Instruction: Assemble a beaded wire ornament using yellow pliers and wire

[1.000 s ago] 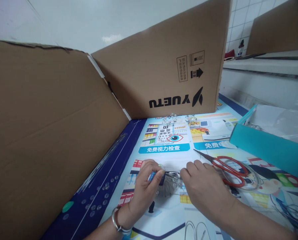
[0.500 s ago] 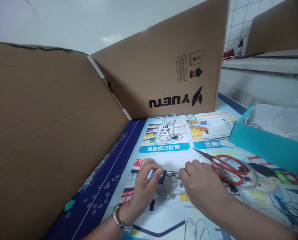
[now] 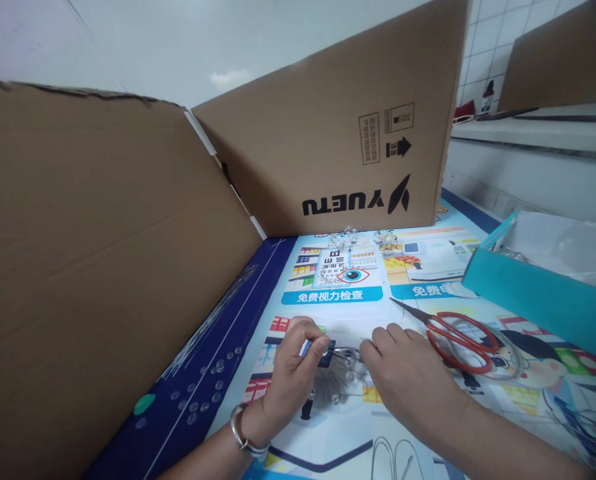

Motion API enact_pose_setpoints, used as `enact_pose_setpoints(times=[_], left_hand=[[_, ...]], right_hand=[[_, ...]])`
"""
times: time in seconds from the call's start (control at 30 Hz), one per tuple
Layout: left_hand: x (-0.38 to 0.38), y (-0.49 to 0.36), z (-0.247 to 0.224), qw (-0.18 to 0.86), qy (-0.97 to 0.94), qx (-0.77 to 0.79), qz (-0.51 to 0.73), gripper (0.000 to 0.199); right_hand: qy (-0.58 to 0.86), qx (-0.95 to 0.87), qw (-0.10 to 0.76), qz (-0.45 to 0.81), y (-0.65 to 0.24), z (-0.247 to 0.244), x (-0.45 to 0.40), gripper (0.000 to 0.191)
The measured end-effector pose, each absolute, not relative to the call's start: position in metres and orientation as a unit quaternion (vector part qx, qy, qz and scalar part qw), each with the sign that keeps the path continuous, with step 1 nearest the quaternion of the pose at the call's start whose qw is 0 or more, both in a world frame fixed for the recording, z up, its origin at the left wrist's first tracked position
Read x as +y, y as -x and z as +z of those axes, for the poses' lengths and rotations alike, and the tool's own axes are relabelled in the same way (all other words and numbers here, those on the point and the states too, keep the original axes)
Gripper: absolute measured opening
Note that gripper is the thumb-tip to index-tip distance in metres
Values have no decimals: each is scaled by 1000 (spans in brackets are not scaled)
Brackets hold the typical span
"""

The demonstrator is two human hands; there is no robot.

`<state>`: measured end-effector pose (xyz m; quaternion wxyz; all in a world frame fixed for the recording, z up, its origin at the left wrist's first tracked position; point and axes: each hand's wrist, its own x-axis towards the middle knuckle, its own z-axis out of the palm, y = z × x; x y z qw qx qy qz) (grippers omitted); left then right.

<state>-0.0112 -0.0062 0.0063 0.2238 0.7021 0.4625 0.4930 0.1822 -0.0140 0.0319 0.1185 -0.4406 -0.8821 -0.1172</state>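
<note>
Near the middle of the printed table cover, my left hand (image 3: 295, 377) pinches one end of a bundle of thin wires with clear beads (image 3: 348, 357). My right hand (image 3: 408, 370) has its fingers closed on the other end of that bundle, its fingertips partly hidden by the hand itself. Several wire ends with clear beads splay out below, between the two hands. Just right of my right hand lie red-handled scissors (image 3: 463, 340) with dark blades pointing left, on top of a coil of pale wire (image 3: 515, 363).
Cardboard panels (image 3: 103, 253) stand at left and at the back (image 3: 338, 127). Loose clear beads (image 3: 193, 407) and a green disc (image 3: 145, 404) lie on the dark blue strip, with straight wires above. A teal box (image 3: 538, 287) stands right; beaded clusters (image 3: 343, 238) lie at the back.
The whole view has shifted slightly, so things appear a little further right. Both hands keep their hold on the beaded wires, with barely any movement.
</note>
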Motion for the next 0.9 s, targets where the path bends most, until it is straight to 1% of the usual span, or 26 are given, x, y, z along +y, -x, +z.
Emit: enact_pose_setpoints(times=[0.3,0.4,0.5,0.6,0.67,0.77,0.83,0.87,0.9], left_hand=[[-5,13,5,269,-683,467,492,14],[-4,12,5,277,-679,466,495,14],[-4,13,5,268,-675,466,504,14],[-3,15,6,247,-670,464,525,13],[-3,17,6,227,-667,465,536,11],[-3,21,8,199,-670,468,541,11],[-4,22,9,196,-674,463,542,11],[-4,22,10,199,-676,458,543,11],[-5,23,10,204,-678,452,543,11]], right_hand=[[361,-911,130,-149,-189,31,-10,12],[323,-926,144,-133,-186,28,-13,10],[363,-915,154,-88,-182,29,-15,8],[463,-872,158,26,-181,37,-17,3],[501,-840,155,137,-181,44,-18,8],[486,-777,134,376,-179,47,-21,21],[449,-673,102,579,-176,43,-24,25],[435,-627,103,638,-174,40,-26,25],[430,-600,110,666,-172,37,-27,26]])
